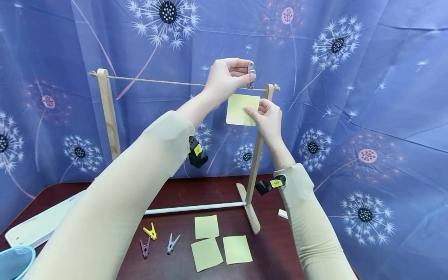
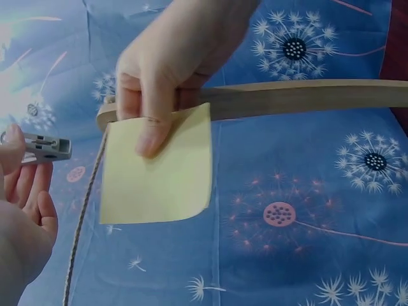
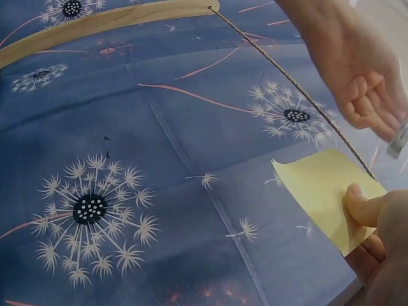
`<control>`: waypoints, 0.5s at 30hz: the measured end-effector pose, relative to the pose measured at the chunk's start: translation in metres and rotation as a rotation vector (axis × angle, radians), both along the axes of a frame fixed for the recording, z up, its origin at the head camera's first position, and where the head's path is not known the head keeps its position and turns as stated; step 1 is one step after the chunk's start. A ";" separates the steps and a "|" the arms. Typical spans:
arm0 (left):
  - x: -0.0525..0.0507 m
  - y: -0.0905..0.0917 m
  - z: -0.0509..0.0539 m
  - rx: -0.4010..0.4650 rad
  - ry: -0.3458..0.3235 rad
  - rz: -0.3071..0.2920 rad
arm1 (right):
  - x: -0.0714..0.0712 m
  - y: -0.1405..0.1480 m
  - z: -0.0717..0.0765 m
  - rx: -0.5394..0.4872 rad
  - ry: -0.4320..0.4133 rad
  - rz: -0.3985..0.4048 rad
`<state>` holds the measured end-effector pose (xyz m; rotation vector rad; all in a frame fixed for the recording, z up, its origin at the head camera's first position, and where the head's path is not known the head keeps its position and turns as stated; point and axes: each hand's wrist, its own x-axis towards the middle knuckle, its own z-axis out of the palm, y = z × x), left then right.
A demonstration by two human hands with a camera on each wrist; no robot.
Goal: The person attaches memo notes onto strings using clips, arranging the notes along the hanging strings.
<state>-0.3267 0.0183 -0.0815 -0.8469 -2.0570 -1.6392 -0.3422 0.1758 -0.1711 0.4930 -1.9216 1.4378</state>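
My left hand [image 1: 227, 77] pinches a grey clothespin [image 1: 251, 76] between thumb and fingers, up by the rope [image 1: 157, 81] near its right end. Just below, my right hand [image 1: 269, 118] holds a yellow sticky note [image 1: 238, 111] by its right edge, thumb across its face. The note's top edge is a little under the rope in the head view. In the left wrist view the clothespin [image 2: 48, 148] is apart from the note [image 2: 159, 172]. At the right wrist view's edge the clothespin [image 3: 398, 141] is only partly visible.
The rope spans a wooden stand, its right post [image 1: 257, 167] beside my right hand. Three sticky notes [image 1: 206, 226] lie on the dark red table [image 1: 273, 249]. Left of them are a yellow clothespin [image 1: 151, 232], a purple one [image 1: 145, 247] and a grey one [image 1: 172, 244]. A blue basket [image 1: 29, 254] stands front left.
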 end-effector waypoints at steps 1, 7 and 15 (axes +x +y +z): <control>0.000 0.002 0.001 -0.008 -0.008 0.015 | 0.001 0.000 0.001 0.001 -0.001 -0.001; -0.004 0.004 0.002 -0.015 0.012 0.085 | 0.003 -0.002 0.004 -0.002 -0.020 0.000; -0.009 0.008 0.000 0.053 0.030 0.176 | 0.005 -0.001 -0.002 -0.023 -0.026 -0.012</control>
